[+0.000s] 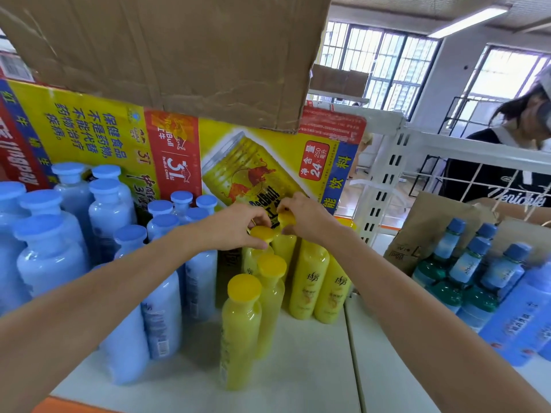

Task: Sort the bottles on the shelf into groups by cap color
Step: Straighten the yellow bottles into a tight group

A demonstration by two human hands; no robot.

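Wearer's body, head view: two arms were in view, both bare from frame edge to fingertips. The left forearm [104,287] was long and slim and tapered to a narrow wrist; it looked thick nearest the lens from wide-angle stretch. The right forearm [402,293] had the same build. The left hand [238,226] and right hand [307,217] were bare, small and slender-fingered. Knuckles showed plainly on the right. Nails were too small to judge.

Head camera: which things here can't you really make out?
All in the head view:
- Rear yellow bottles: caps partly covered by the fingers of the left hand and right hand.
- Another yellow bottle: mostly hidden behind the right wrist.
- Blue-capped bottles: leftmost cut off by the left edge.
- Right-side bottles: blurred, labels unreadable.
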